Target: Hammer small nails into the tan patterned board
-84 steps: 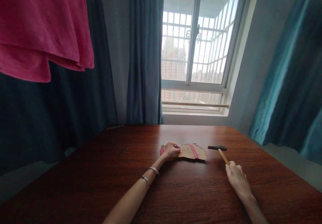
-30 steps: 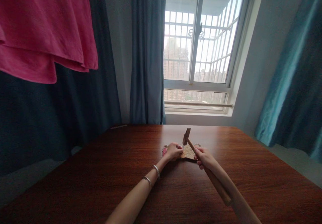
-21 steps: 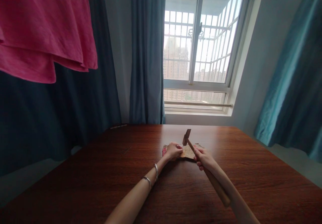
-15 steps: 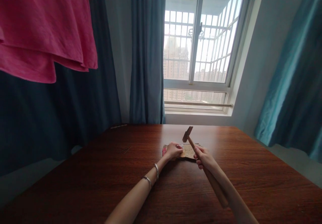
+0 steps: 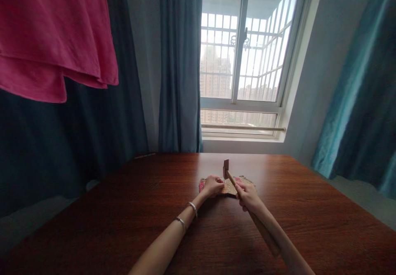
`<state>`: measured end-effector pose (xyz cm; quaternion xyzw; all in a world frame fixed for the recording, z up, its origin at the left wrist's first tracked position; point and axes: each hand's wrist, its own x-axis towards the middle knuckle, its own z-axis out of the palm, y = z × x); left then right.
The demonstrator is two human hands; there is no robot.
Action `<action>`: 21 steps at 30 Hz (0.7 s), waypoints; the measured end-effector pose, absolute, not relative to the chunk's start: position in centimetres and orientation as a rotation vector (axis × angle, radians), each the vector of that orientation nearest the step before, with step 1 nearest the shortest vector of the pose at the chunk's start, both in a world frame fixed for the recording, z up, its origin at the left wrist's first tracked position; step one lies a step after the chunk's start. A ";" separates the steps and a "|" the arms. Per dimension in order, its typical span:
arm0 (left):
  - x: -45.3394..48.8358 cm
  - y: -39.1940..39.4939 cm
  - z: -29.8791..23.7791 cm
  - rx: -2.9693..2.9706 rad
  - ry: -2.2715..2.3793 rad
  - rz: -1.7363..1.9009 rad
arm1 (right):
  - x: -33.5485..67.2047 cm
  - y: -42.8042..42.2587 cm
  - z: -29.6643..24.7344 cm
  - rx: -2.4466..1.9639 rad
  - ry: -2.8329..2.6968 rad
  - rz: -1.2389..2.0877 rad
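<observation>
A flat tan perforated board with pink stripes lies on the dark wooden table. My left hand is closed in a pinch on the board's left part; what it pinches is too small to make out. My right hand grips the wooden handle of a hammer. The dark hammer head stands just above the board, close to my left fingertips. Two bracelets sit on my left wrist.
Past the table's far edge is a window with a grille, flanked by blue curtains. A pink cloth hangs at the upper left. A teal curtain hangs on the right.
My right hand took the hammer from the table's right side and brought it over the board. In the last half second the hammer head dropped lower and slightly left. My left hand stayed put.
</observation>
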<state>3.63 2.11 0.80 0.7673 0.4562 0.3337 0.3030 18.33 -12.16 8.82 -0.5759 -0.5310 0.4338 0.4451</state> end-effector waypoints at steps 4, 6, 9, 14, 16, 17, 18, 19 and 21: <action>3.6 1.9 1.1 2.039 1.235 0.885 | 18.0 -12.2 8.4 -1.392 -1.302 1.017; 3.6 1.8 1.2 2.026 1.244 0.887 | 17.8 -12.1 8.2 -1.372 -1.293 1.029; 3.7 1.8 1.2 2.004 1.262 0.894 | 17.7 -12.1 7.9 -1.383 -1.330 1.090; 3.9 1.8 1.0 1.996 1.243 0.907 | 17.8 -12.2 8.2 -1.334 -1.318 1.100; 3.9 1.8 1.1 1.988 1.218 0.908 | 17.8 -12.2 8.3 -1.324 -1.301 1.108; 3.8 1.7 1.1 1.985 1.207 0.904 | 17.8 -12.1 8.3 -1.326 -1.300 1.113; 3.7 1.7 1.1 1.982 1.200 0.905 | 17.8 -12.0 8.3 -1.328 -1.303 1.115; 3.7 1.7 1.2 1.980 1.197 0.907 | 17.8 -11.8 8.3 -1.332 -1.310 1.115; 3.5 1.6 1.2 1.975 1.198 0.914 | 17.8 -11.4 8.4 -1.349 -1.337 1.112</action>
